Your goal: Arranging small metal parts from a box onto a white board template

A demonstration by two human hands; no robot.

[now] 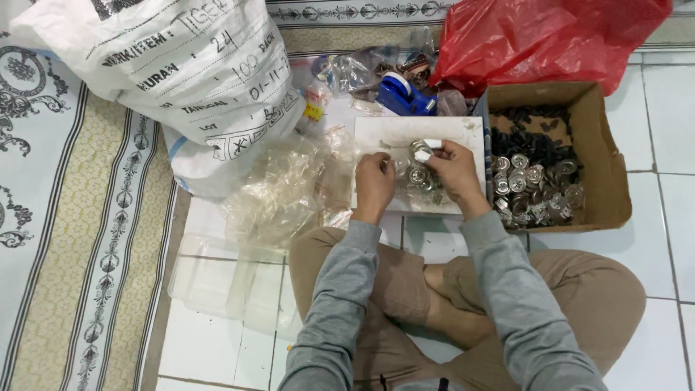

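Note:
I sit cross-legged on a tiled floor. My left hand (374, 182) and my right hand (455, 168) hold between them a small clear plastic bag (418, 176) with several round silver metal pieces inside. The bag rests over a white board (405, 132) lying in front of my knees. My right hand pinches the bag's upper edge, where a shiny piece shows. My left hand grips the bag's left side.
A cardboard box (604, 170) to the right holds silver discs and small black parts. Behind lie a red plastic bag (536, 36), a blue tape dispenser (402, 93) and a large white sack (188, 72). Crumpled clear bags (279, 192) pile at left, beside a patterned mat (79, 217).

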